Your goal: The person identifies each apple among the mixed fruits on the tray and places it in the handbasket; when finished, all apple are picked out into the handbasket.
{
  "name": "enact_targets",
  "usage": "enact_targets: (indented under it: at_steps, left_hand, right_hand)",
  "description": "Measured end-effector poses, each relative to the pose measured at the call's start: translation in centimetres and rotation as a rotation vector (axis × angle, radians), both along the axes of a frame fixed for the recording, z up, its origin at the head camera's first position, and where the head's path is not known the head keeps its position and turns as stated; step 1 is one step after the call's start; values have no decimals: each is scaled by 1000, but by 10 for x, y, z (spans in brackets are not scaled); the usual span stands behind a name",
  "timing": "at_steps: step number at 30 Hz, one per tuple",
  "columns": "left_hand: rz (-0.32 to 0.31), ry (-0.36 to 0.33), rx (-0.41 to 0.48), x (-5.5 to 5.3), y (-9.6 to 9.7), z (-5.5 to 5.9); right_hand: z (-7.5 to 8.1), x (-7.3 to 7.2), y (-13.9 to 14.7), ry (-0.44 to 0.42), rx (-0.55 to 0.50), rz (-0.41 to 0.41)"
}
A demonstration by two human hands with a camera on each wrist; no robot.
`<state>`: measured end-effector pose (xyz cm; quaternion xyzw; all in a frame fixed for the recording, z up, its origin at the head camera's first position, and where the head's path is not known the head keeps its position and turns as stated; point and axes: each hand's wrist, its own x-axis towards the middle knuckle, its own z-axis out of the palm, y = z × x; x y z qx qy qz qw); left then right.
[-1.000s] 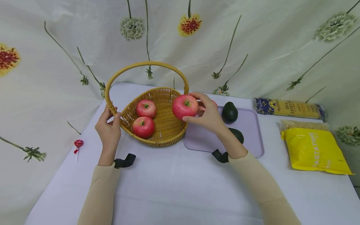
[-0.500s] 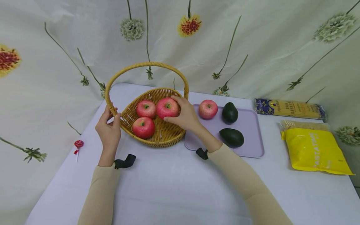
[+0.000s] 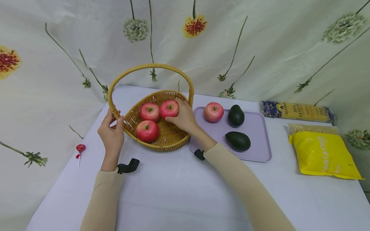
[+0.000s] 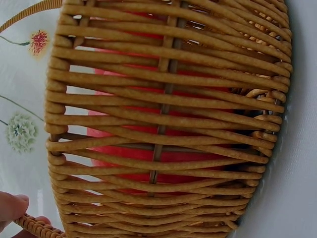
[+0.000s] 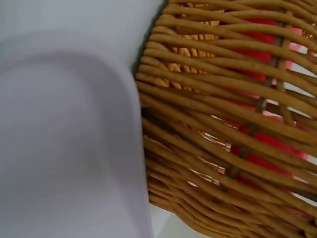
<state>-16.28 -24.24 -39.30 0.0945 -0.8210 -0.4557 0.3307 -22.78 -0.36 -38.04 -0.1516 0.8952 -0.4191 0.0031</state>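
A yellow-brown wicker basket (image 3: 173, 136) with a tall arched handle (image 3: 153, 65) stands on the white table. My left hand (image 3: 112, 133) pinches the foot of that handle at the left; in the left wrist view, its thumb (image 4: 12, 206) lies against the handle. My right hand (image 3: 185, 117) reaches over the right rim and grips a red apple (image 3: 168, 109) inside the basket, from its right side. Two more apples lie left of it, a rear apple (image 3: 149, 111) and a front apple (image 3: 147, 131). The right wrist view shows only the basket wall (image 5: 223, 99) and a tray edge; the fingers are hidden there.
Right of the basket, a lilac tray (image 3: 260, 150) bears another apple (image 3: 214, 112), an upright avocado (image 3: 236, 115) and a lying avocado (image 3: 238, 141). Farther right lie a long noodle packet (image 3: 297, 111) and a yellow pasta bag (image 3: 326, 154). A red lollipop (image 3: 80, 147) lies far left.
My right hand has carried the apple leftward from above the basket's right rim down into the basket, beside the other two. My left hand has stayed on the handle.
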Motion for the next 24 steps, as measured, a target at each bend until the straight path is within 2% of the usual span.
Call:
enact_targets:
  at_steps: [12, 24]
  left_hand:
    - [-1, 3, -4, -1, 1, 0]
    - [-7, 17, 2, -1, -1, -1]
  right_hand:
    - [-6, -13, -12, -77, 64, -81]
    - [-13, -25, -23, -120, 52, -116]
